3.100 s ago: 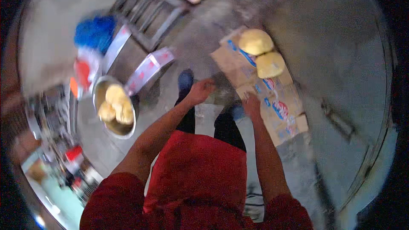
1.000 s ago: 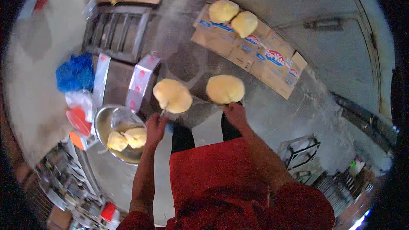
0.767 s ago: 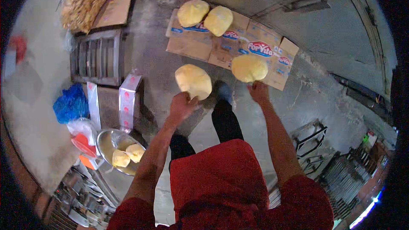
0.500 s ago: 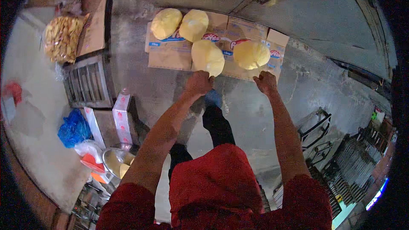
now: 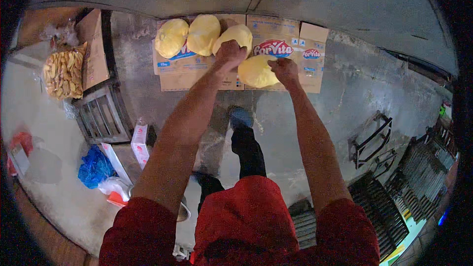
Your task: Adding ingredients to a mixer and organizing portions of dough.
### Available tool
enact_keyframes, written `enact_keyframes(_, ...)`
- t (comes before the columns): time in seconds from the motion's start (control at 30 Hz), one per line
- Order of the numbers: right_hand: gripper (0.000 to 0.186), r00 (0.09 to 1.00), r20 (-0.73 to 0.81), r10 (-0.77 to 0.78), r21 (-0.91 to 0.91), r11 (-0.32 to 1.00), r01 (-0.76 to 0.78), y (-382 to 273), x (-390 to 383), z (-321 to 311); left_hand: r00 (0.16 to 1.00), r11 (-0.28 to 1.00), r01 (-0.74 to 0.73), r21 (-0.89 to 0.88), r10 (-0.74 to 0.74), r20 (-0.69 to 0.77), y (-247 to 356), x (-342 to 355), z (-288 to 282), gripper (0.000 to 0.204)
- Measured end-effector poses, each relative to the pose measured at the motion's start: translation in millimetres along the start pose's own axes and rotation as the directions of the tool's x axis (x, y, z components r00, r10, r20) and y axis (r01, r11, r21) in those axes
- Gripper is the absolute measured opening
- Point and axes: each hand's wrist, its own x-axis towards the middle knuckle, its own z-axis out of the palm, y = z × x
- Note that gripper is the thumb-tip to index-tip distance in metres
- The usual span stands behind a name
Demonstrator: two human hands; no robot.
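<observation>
My left hand [image 5: 231, 55] is closed on the gathered top of a plump, pale yellow bag [image 5: 237, 35]; the hand covers its near side. My right hand [image 5: 285, 71] is closed at the right end of another rounded yellow bag [image 5: 257, 72], nearer to me and to the right. Both bags are over a flattened cardboard sheet [image 5: 197, 83]; I cannot tell whether they rest fully on it. Two similar bags, one at the far left [image 5: 171, 38] and one beside it [image 5: 203, 34], lie on the same cardboard. What fills them is hard to make out.
A clear bag of brown pieces [image 5: 64, 74] and an open carton [image 5: 96, 51] stand at the left, near a slatted wooden frame [image 5: 102, 113]. Closer in are a blue plastic bag [image 5: 94, 167] and a white box [image 5: 140, 145]. Dark metal frames [image 5: 372, 140] and racks [image 5: 379, 207] lie right.
My left hand has moved its bag farther away, up beside the two resting bags. The right hand has brought its bag leftward across the cardboard. My view has shifted slightly.
</observation>
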Motion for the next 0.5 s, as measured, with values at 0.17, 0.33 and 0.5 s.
enact_keyframes(0.17,0.040,0.933,-0.040,-0.358,-0.282,0.900,0.333,-21,32,30,0.995,0.995,-0.081,0.051,0.084,-0.054,8,27,-10,0.048)
enact_keyframes(0.33,0.035,0.938,-0.127,-0.321,-0.162,0.940,0.300,5,44,26,0.985,0.993,0.069,-0.095,-0.082,-0.150,13,23,-31,0.050)
enact_keyframes(0.5,0.017,0.943,-0.089,-0.321,-0.011,0.947,0.321,15,89,35,1.000,0.995,0.026,0.094,-0.027,0.009,-33,22,-23,0.036)
